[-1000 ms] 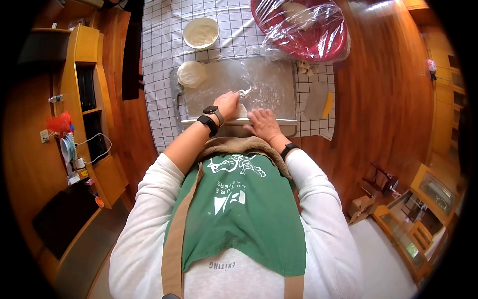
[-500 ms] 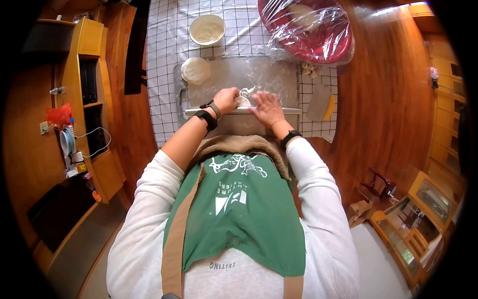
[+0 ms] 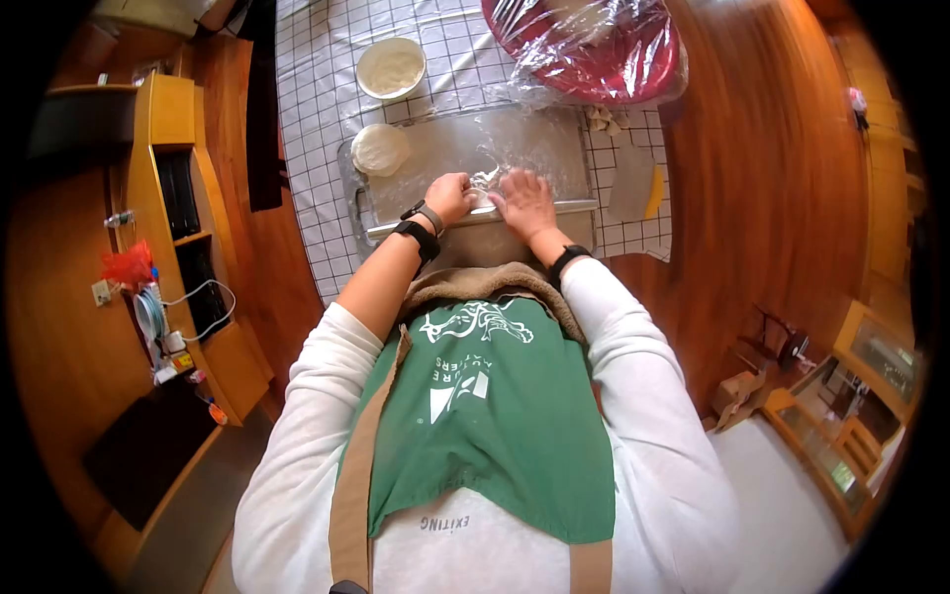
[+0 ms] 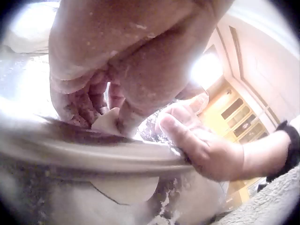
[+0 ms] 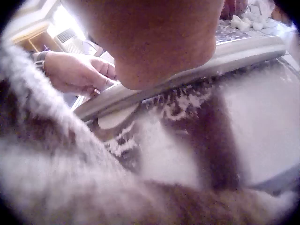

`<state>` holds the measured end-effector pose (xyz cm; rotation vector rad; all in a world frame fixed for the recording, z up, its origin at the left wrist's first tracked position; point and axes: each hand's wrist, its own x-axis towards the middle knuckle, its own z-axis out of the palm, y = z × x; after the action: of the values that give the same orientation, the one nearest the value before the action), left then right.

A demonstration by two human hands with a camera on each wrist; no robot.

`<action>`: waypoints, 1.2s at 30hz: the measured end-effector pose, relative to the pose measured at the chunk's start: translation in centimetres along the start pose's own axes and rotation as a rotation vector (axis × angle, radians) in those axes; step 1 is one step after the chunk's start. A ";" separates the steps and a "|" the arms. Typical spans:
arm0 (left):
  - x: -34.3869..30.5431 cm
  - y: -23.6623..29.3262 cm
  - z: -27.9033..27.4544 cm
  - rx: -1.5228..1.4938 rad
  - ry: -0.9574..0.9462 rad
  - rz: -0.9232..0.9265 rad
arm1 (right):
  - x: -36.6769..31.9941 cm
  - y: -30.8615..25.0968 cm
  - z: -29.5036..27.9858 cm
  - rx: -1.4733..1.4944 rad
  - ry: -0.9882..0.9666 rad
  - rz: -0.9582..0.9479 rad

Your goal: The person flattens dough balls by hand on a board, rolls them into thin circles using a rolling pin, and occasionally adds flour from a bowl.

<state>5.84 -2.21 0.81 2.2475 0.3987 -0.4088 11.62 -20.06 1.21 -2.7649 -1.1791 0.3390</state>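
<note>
"Head view first: where do we have our hands?"

"Our left hand (image 3: 450, 198) pinches the edge of the dough (image 3: 481, 199), thumb against fingers. Our right hand (image 3: 527, 206) lies open across the rolling pin (image 3: 577, 208), fingers straight and a little spread, thumb out towards the dough."

"And where is the dough itself?"

"On the board (image 3: 435, 139), under the rolling pin. Our left wrist view shows some of it at our fingertips on one side and a rounded part on the other. Our right wrist view shows that rounded edge too, but we can't tell our right fingers there; they're hidden."

"What sits around us?"

"A pale ball (image 3: 380, 149) on the board's far left corner, a bowl (image 3: 391, 69) of something pale beyond it, and a red basin (image 3: 648, 83) under plastic wrap (image 3: 544, 49) at the far right. The scraper (image 3: 629, 188) with the yellow edge lies right of the board, on the checked cloth (image 3: 315, 129)."
</note>
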 end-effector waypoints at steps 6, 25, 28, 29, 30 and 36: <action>-1.7 1.9 -1.9 -0.022 -0.023 0.184 | -4.6 1.6 0.6 0.077 0.051 -0.431; -0.6 0.0 -1.3 -0.120 -0.190 0.029 | -3.5 3.6 -0.1 0.060 -0.024 -0.554; -0.4 -0.2 -0.8 0.070 -0.108 0.323 | -4.2 4.0 0.2 0.097 0.027 -0.530; -0.4 -0.7 -0.5 0.067 -0.111 0.315 | -4.2 3.8 0.4 0.103 0.021 -0.533; -0.5 0.6 -1.2 0.123 -0.113 0.252 | -4.0 3.6 0.1 0.110 0.020 -0.537; -0.1 0.3 -0.1 0.143 -0.080 0.064 | -0.6 1.4 0.9 0.036 0.182 -0.103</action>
<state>5.90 -2.32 1.13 2.3665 0.2621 -0.5058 11.94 -21.42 0.21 -2.6260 -1.2495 0.0944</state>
